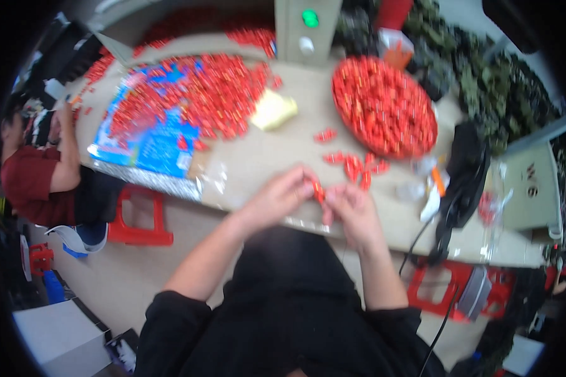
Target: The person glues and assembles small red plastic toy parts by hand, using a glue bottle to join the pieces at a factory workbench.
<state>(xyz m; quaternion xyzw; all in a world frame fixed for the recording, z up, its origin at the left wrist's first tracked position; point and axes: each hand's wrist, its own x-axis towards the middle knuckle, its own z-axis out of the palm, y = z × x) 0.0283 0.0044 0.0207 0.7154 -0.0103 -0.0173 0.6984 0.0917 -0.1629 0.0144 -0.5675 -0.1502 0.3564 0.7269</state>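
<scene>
Black clothing (289,295) over the wearer's torso and lap sits closest, just behind both hands, which meet above the near edge of the table (258,166). At their fingertips is a small red piece (319,191). The left hand (283,195) pinches it from one side, fingers bent inward; the right hand (353,210) comes at it from the other with thumb and forefinger drawn together, though blur hides whether both grip it equally. Fingertips rather than palms are probably used because the piece is so tiny. Just beyond the right hand lie loose red pieces (353,168), seemingly kept apart for an easy pick. Farther past that hand rises a round mound (383,107) of similar pieces, its neat edge suggesting something shallow contains it. Ahead and left of the left hand, a broad pile (214,88) spreads partly over a blue sheet (148,154), perhaps laid there to gather them. A crumpled yellow cloth or paper (274,110) rests beside that pile, beyond the left hand.
</scene>
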